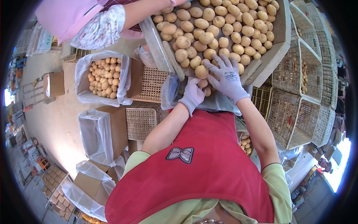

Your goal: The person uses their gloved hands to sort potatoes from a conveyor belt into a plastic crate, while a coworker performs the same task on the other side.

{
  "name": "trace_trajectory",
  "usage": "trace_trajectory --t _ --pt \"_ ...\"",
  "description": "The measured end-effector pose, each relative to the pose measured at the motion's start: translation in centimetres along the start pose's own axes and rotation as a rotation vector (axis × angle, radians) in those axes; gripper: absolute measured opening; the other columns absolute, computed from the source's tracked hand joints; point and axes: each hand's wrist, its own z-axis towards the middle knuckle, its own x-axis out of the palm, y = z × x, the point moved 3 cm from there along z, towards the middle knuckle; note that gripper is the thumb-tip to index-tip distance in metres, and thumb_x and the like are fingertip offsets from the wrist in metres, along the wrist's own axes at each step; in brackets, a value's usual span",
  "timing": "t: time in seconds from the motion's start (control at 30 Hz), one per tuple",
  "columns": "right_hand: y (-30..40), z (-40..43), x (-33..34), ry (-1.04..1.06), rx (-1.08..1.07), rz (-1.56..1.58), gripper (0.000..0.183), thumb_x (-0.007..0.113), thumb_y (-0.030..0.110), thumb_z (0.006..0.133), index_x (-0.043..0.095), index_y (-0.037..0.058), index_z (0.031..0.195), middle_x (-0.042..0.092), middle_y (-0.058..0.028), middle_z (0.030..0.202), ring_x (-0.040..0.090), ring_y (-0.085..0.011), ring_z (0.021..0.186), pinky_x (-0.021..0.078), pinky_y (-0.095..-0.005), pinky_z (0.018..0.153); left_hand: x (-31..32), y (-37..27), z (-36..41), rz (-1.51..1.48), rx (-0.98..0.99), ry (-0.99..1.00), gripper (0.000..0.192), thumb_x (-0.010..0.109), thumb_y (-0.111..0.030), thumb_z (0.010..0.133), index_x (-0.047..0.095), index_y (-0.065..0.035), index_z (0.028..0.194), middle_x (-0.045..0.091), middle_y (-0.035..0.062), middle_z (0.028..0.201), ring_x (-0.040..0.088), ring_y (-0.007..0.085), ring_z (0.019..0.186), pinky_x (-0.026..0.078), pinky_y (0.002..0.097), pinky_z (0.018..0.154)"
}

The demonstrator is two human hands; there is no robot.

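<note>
Many potatoes [206, 37] lie on a sorting table, between a worn board [157, 46] on the left and a wooden edge [268, 63] on the right. My right hand [228, 77], in a pale grey glove, rests with spread fingers on potatoes at the table's near end. Beside it, my left hand [193, 93], gloved alike, has its fingertips against a potato [202, 83]; whether it grips it is hidden. Another potato [207, 91] shows between the hands. Under them, a clear plastic liner [170, 92] hangs open in front of my red apron [195, 134].
At upper left a co-worker's arm [146, 11] reaches over the table. A plastic-lined box [127, 75] full of potatoes stands left, with lined cartons [119, 131] below it. Stacked plastic crates [285, 114] line the right side. Slatted crates [141, 120] stand near my left elbow.
</note>
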Motion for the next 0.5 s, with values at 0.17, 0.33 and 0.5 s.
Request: trace_trajectory --t 0.17,0.33,0.5 --pt "-2.7 -0.6 -0.3 0.107 0.102 0.019 0.038 0.060 0.033 0.080 0.064 0.0246 0.117 0.053 -0.0111 0.133 0.047 -0.0286 0.123 0.0262 -0.0537 0.103 -0.2 -0.5 -0.3 -0.049 -0.039 0.143 0.035 0.053 -0.011 0.083 0.052 -0.0229 0.116 0.053 0.0003 0.125 0.050 0.0210 0.115 0.040 0.0498 0.092" --pt "-2.7 -0.4 0.5 -0.080 0.114 -0.062 0.036 0.062 0.035 0.079 0.066 0.0218 0.112 0.052 -0.0132 0.133 0.046 -0.0322 0.123 0.0279 -0.0527 0.101 2.7 -1.6 -1.8 -0.140 -0.149 0.282 0.041 0.056 -0.033 0.086 0.049 -0.0180 0.124 0.050 0.0022 0.134 0.046 0.0211 0.126 0.035 0.0550 0.100" --pt "-2.7 0.0 0.3 0.085 0.188 0.039 0.050 0.063 0.041 0.079 0.058 0.0262 0.127 0.045 -0.0141 0.141 0.039 -0.0360 0.131 0.0224 -0.0568 0.106 3.1 -0.8 -1.1 -0.104 -0.148 -0.022 0.055 0.046 -0.053 0.090 0.046 -0.0178 0.132 0.047 0.0027 0.137 0.031 0.0235 0.136 0.021 0.0597 0.108"
